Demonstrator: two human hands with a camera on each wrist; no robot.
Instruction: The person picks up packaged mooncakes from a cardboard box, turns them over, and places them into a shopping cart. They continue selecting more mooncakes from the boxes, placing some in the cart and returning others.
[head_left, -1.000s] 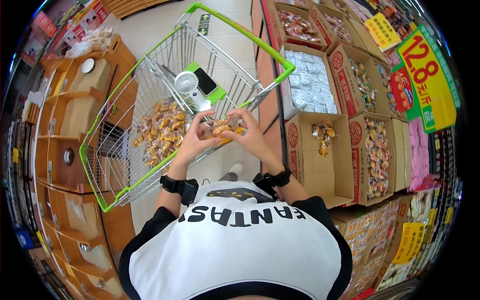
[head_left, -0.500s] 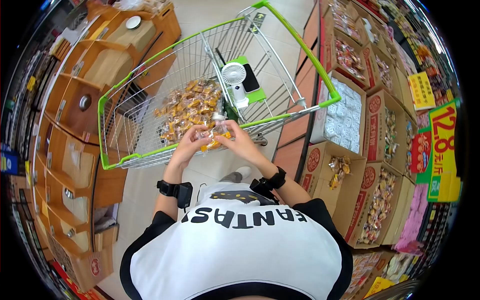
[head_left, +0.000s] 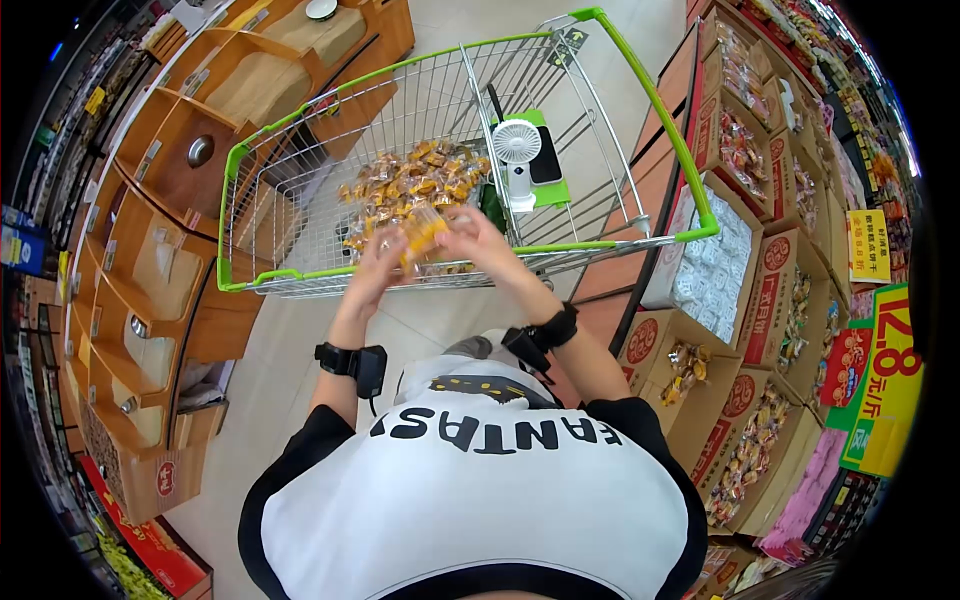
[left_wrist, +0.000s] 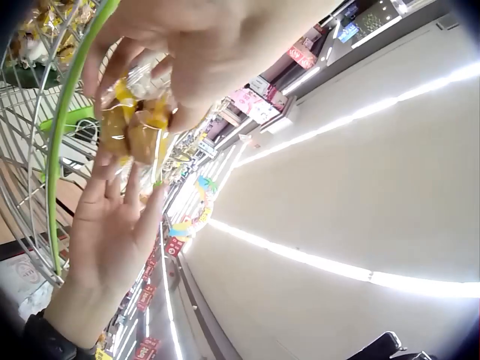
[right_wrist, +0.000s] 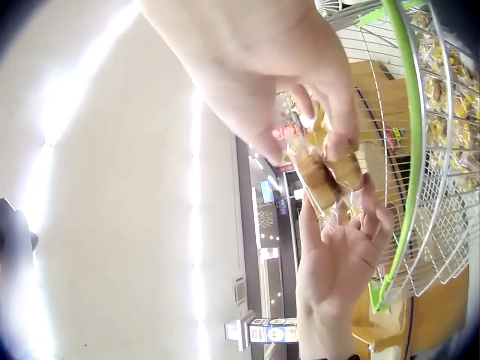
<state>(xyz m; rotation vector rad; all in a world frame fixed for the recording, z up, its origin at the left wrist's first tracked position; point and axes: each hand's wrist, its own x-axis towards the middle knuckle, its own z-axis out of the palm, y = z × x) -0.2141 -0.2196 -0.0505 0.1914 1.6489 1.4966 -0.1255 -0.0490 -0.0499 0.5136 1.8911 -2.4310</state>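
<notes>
Between both hands is a clear-wrapped pastry packet with yellow print, held at the cart's near side rail. Brown baked pieces show through the film in the right wrist view. My left hand grips one side, its fingers curled against the wrapper. From the other side my right hand pinches it between thumb and fingers. Just beyond, inside the shopping cart, lies a heap of similar wrapped pastries.
A white handheld fan and a dark phone lie on a green board in the cart. Cardboard boxes of wrapped snacks line the right side. Wooden display shelves stand at left.
The view has swung, so the cart and boxes sit further right and the boxes lower. Both hands have risen slightly toward the cart rail, and the packet has been turned between them.
</notes>
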